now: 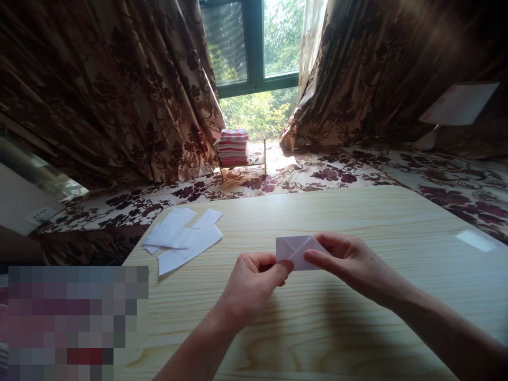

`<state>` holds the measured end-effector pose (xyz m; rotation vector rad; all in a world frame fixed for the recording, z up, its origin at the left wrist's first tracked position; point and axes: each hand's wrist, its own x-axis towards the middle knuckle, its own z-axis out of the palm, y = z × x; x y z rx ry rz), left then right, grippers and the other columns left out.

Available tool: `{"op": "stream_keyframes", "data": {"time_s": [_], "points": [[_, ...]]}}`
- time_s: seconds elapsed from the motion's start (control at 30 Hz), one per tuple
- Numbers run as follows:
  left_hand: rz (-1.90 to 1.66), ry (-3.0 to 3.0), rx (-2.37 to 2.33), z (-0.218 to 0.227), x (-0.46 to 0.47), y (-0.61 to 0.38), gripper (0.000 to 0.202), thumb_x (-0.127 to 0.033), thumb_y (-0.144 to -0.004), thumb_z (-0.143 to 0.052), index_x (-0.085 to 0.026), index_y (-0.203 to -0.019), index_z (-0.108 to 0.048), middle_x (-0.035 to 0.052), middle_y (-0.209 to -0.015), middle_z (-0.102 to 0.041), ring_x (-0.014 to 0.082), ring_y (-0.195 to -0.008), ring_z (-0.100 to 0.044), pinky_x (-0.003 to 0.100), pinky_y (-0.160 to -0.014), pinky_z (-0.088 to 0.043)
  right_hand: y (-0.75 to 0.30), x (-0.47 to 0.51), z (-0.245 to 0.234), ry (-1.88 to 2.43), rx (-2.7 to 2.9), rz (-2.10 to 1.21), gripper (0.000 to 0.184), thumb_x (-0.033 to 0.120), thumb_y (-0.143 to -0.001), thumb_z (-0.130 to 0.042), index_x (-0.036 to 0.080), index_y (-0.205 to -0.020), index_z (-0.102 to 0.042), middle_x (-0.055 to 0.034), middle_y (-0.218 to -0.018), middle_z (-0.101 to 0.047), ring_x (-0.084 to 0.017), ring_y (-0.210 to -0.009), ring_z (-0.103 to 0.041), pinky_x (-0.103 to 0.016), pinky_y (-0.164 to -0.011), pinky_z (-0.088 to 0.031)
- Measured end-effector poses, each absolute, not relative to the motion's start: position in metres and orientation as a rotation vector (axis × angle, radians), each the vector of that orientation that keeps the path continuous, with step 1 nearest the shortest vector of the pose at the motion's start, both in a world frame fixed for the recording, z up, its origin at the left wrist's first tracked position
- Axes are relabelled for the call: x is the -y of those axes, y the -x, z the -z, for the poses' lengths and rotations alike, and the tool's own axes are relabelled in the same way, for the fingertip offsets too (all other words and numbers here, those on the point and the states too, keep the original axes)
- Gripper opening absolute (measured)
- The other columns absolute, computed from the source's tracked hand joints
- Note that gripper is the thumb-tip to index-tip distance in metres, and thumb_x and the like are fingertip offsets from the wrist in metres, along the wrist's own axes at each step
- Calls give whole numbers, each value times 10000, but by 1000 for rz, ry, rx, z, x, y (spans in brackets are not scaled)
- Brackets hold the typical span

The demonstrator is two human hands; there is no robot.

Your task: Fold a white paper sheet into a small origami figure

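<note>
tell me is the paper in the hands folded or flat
Folded: the paper shows crossing creases, pinched between the left hand and right hand.

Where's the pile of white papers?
In the head view, the pile of white papers lies at the far left corner of the wooden table, left of the left hand and the folded paper.
</note>
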<state>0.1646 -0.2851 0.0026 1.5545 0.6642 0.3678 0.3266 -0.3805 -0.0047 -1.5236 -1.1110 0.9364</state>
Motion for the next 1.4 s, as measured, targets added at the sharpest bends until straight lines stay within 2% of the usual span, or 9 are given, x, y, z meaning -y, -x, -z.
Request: {"op": "stream_keyframes", "data": {"time_s": [0.37,0.5,0.6,0.83,0.97,1.07,1.17,1.27,1.4], "points": [[-366,-1585,-640,-3,281,-165,281,-323,-740,-593,-139,-533,-540,-38,-516,-340,82,-519,-280,236,-488,-193,-347,379,10,1536,1187,-863,315,450,-782,-603,157,-691,-671,-15,-658,-596,-150,-646,-520,-253,-581,-399],[-591,-1499,-762,0,276,-165,353,-341,-727,-614,-151,-464,-474,-27,-497,-399,92,-536,-341,234,-515,-246,-367,380,11,1538,749,-493,298,471,-683,-700,175,-698,-674,4,-598,-567,-124,-596,-495,-242,-585,-415],[-704,-1434,-780,0,278,-167,367,-355,-738,-610,-156,-469,-458,-19,-517,-434,102,-569,-378,231,-545,-278,-352,377,9,1485,828,-673,393,543,-733,-618,157,-707,-683,-31,-640,-607,-144,-605,-533,-270,-584,-448],[-711,-1503,-759,-2,290,-170,354,-395,-749,-607,-157,-527,-469,-38,-529,-379,93,-553,-326,226,-519,-261,-297,367,4,1277,857,-953,337,431,-652,-735,183,-881,-725,-43,-774,-723,-232,-844,-643,-338,-787,-492],[-660,-1616,-725,1,291,-168,290,-380,-782,-577,-156,-608,-517,-28,-573,-417,104,-577,-355,232,-538,-288,-300,368,8,1284,778,-920,336,406,-620,-760,165,-853,-728,-51,-747,-719,-246,-827,-641,-362,-774,-491],[-637,-1679,-680,2,291,-168,230,-355,-807,-555,-155,-694,-563,-13,-634,-468,121,-632,-402,236,-584,-321,-307,370,10,1302,760,-944,224,386,-630,-753,174,-684,-705,-16,-643,-675,-204,-742,-617,-320,-723,-472],[-622,-1697,-698,2,291,-169,225,-352,-811,-550,-151,-718,-588,-10,-651,-483,126,-644,-412,235,-590,-326,-314,371,11,1343,781,-903,269,398,-645,-733,173,-534,-636,6,-567,-605,-149,-616,-532,-273,-602,-412],[-625,-1711,-728,1,289,-169,244,-355,-799,-561,-143,-684,-593,-20,-619,-450,112,-608,-378,230,-567,-309,-321,370,11,1349,804,-867,257,402,-651,-727,166,-575,-658,0,-593,-592,-130,-605,-481,-260,-571,-367],[-645,-1693,-769,0,285,-170,274,-383,-780,-572,-137,-663,-602,-40,-563,-377,95,-554,-319,227,-515,-259,-343,368,13,1367,709,-819,235,368,-578,-787,158,-645,-706,-8,-602,-611,-129,-613,-503,-264,-608,-391]]}}
